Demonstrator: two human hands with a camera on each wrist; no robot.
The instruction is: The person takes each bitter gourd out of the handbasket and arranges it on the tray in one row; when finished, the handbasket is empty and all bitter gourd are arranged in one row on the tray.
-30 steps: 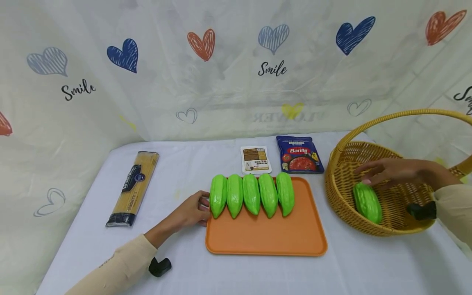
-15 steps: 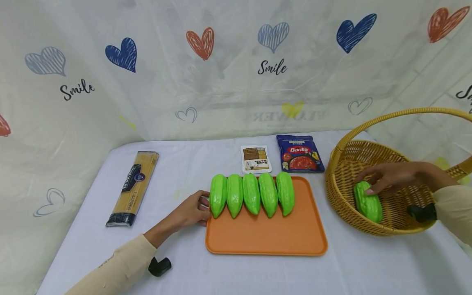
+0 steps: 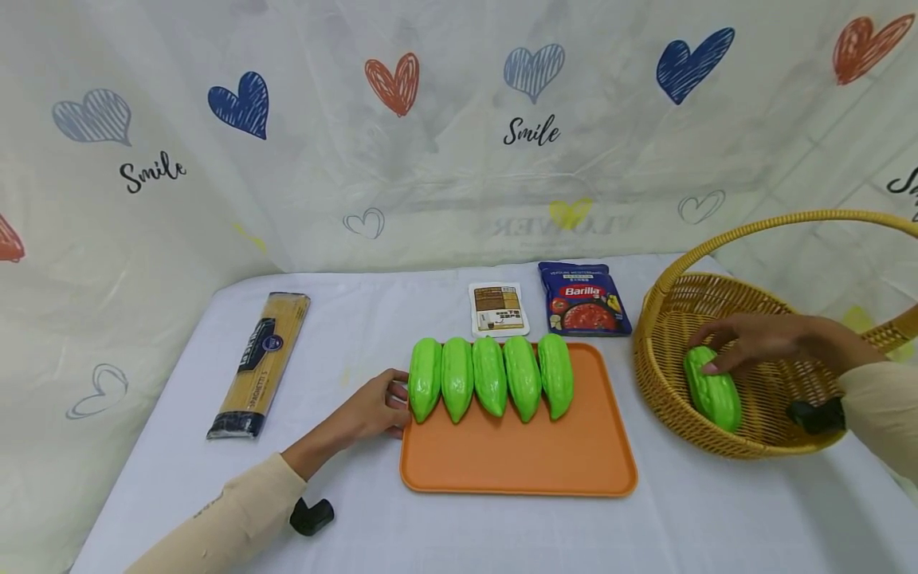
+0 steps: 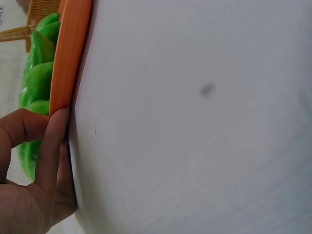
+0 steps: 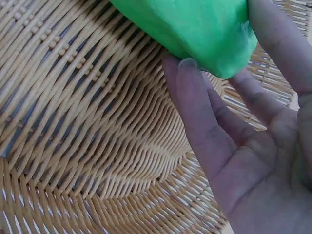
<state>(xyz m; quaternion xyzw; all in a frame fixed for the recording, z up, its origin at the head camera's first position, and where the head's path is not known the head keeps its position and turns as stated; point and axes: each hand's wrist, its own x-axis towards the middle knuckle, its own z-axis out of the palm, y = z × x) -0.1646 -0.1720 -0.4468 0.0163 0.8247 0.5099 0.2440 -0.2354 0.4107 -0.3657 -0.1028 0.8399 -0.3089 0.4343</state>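
Note:
My left hand (image 3: pixel 376 405) pinches the left rim of the orange tray (image 3: pixel 516 458); in the left wrist view, thumb and fingers (image 4: pixel 54 131) meet at the tray's edge. Along the back half of the tray, several green bitter melons (image 3: pixel 489 379) lie side by side, tips toward me. Inside the wicker basket (image 3: pixel 670 399) on the right, my right hand (image 3: pixel 763 343) grips another green bitter melon (image 3: pixel 715 395) near its far end. The right wrist view has the fingers around one end of that melon (image 5: pixel 204 29), which hangs partly out of frame.
A spaghetti pack (image 3: pixel 261 363) lies at the left. Behind the tray are a small white-and-brown packet (image 3: pixel 498 309) and a blue Barilla pouch (image 3: pixel 584 299). The basket's tall handle (image 3: pixel 774 227) arches over its opening, near the right forearm.
My right hand has come down onto the bitter melon in the basket and taken hold of it, and the melon has shifted slightly. My left hand and the tray have stayed put.

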